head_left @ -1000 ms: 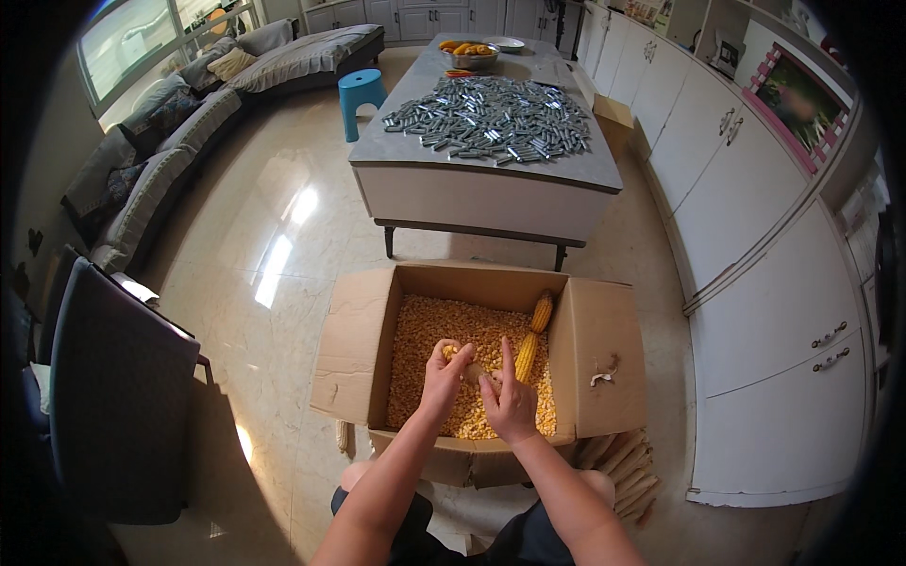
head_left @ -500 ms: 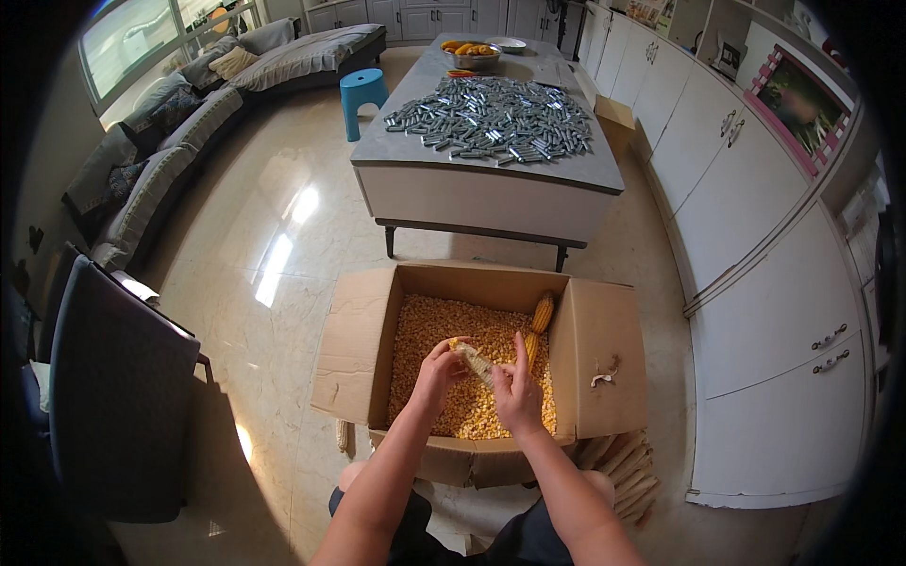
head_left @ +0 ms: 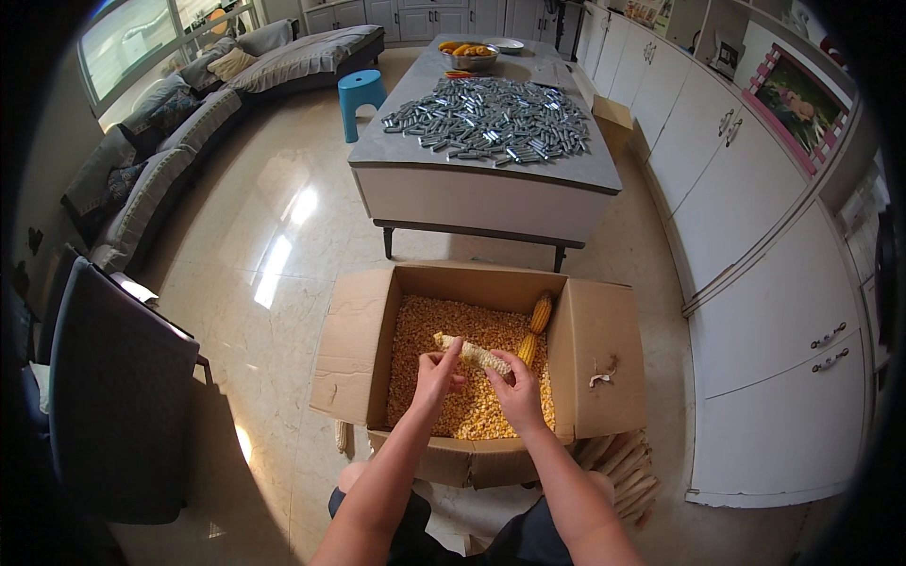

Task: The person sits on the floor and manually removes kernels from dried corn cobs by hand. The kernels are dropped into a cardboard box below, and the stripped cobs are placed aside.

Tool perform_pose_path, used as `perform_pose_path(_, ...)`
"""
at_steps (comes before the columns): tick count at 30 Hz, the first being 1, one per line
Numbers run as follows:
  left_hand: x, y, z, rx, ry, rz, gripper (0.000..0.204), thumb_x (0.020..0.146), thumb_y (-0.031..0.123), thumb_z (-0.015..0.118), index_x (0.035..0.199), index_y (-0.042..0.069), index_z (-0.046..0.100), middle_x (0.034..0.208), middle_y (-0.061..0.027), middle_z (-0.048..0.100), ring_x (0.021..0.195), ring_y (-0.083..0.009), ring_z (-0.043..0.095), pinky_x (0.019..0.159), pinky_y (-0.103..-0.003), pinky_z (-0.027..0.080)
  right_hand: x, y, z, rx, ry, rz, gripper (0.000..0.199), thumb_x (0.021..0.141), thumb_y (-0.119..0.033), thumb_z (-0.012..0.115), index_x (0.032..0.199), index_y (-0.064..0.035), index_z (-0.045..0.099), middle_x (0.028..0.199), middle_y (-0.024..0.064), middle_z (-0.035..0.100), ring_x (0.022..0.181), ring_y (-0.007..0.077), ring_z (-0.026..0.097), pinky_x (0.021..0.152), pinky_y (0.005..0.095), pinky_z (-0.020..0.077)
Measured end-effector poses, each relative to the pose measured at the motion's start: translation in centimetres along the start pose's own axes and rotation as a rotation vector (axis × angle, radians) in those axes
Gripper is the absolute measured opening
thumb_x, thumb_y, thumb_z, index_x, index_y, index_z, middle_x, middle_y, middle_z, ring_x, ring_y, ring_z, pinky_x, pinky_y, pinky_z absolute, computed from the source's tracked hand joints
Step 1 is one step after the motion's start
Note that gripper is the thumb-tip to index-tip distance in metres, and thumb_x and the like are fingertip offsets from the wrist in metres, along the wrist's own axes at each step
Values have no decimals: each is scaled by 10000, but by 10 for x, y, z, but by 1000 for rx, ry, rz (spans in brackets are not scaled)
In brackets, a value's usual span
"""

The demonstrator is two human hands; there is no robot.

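Over an open cardboard box (head_left: 588,363) of loose corn kernels (head_left: 444,316), I hold a mostly bare, pale corn cob (head_left: 484,357). A few yellow kernels remain at its left end. My right hand (head_left: 517,396) grips the cob's right end between thumb and fingers. My left hand (head_left: 436,379) is closed around its left part, with a finger or thumb lying across it. Two whole ears of corn (head_left: 541,314) lie inside the box against its right wall, on the kernels.
Several stripped cobs (head_left: 628,472) lie on the floor right of the box; another cob (head_left: 341,435) lies left. Beyond stands a grey-topped table (head_left: 604,174) with many small metallic cylinders (head_left: 500,118) and a bowl (head_left: 472,60) of yellow-orange produce. A blue stool (head_left: 360,91) and dark chair (head_left: 118,396) stand left.
The cob has turned nearer to level, its left end shifting left. My right index finger, raised before, is now folded onto the cob. My left fingers have shifted along it.
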State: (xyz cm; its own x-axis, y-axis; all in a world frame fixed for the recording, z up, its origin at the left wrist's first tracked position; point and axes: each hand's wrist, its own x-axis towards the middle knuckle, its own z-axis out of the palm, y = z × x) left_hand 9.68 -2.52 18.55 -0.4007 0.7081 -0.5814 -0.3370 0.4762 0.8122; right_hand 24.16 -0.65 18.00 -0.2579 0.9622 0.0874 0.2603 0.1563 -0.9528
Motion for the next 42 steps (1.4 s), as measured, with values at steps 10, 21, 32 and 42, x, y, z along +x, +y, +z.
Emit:
perform_pose_path(10, 10, -19, 0, -74, -339, 289, 173, 848, 174, 582, 813, 12, 536, 687, -26, 566, 624, -95, 557, 566, -225, 471, 1, 8, 1, 166, 42, 141, 291, 814, -132, 612, 1062, 5, 549, 882, 72, 610, 783, 102, 601, 660, 248, 498)
perform_pose_path(21, 6, -12, 7, -48, -227, 434, 195, 817, 155, 622, 934, 11, 562, 802, -32, 589, 762, -82, 549, 651, -223, 444, 6, 8, -10, 798, 28, 530, 366, 887, -359, 475, 924, -2, 546, 747, 96, 616, 616, 170, 633, 563, 278, 548)
perform_pose_path(32, 15, -4, -12, -70, -126, 405, 244, 891, 268, 505, 817, 38, 543, 652, -3, 504, 549, -72, 471, 481, -200, 376, 0, 6, -5, 643, -109, 481, 352, 895, -374, 452, 904, -30, 529, 738, 94, 608, 554, 126, 598, 498, 256, 519)
perform_pose_path(42, 14, -8, -6, -279, -358, 420, 219, 896, 200, 493, 956, 8, 578, 666, 5, 536, 558, -51, 472, 500, -191, 378, 4, 3, -11, 966, -102, 765, 322, 878, -393, 479, 933, -76, 498, 582, 18, 470, 431, 85, 425, 465, 267, 491)
